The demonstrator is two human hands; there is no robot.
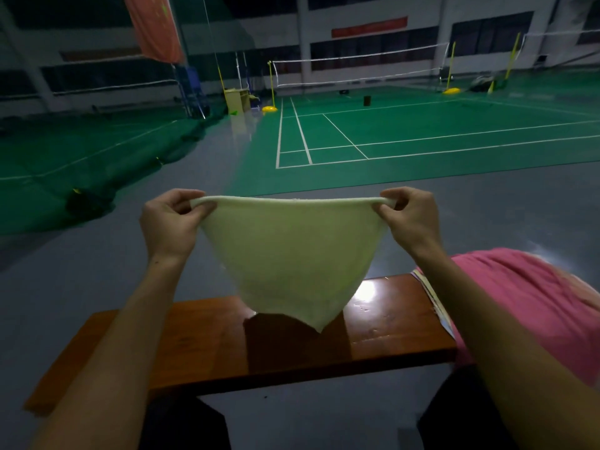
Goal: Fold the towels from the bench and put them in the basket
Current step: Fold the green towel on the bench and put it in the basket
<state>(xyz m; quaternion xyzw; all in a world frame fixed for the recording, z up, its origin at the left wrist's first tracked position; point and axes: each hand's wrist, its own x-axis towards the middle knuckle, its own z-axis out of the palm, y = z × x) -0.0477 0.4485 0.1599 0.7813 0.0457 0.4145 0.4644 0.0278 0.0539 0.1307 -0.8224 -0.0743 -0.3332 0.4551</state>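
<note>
A pale yellow towel (292,254) hangs in the air above the wooden bench (194,345), stretched by its top edge and sagging to a point just over the seat. My left hand (168,219) pinches its top left corner. My right hand (410,214) pinches the top right corner. A pink towel (532,297) lies on the right end of the bench, partly behind my right forearm. No basket is in view.
Grey floor runs beyond the bench, then green badminton courts (406,138) with nets and yellow posts. A dark green net lies bunched on the floor at the left (97,196). A printed sheet or cloth edge (431,297) peeks from under the pink towel.
</note>
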